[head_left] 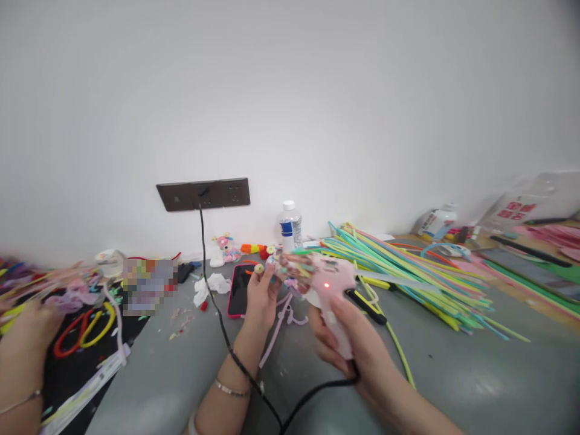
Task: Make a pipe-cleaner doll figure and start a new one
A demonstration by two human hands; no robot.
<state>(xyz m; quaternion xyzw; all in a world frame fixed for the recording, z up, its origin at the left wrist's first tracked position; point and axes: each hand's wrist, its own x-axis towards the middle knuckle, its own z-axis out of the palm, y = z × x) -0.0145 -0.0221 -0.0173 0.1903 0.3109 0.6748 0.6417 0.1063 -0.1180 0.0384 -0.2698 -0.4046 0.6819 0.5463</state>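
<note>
My right hand [348, 347] is wrapped round the handle of a pink hot glue gun [333, 287], whose red light is on. Its black cord [312, 396] runs down past my wrist. The nozzle points left at a small multicoloured craft piece [290, 266] with pale purple pipe-cleaner tails, pinched in my left hand [260, 296]. Both hands are raised just above the grey table [453, 374], blurred by motion.
A phone in a pink case [238, 290] lies behind my left hand. A water bottle [290, 226] stands by the wall under a socket strip [203, 193]. A heap of coloured pipe cleaners [399, 266] lies to the right. Another person's hand [25, 338] works at far left.
</note>
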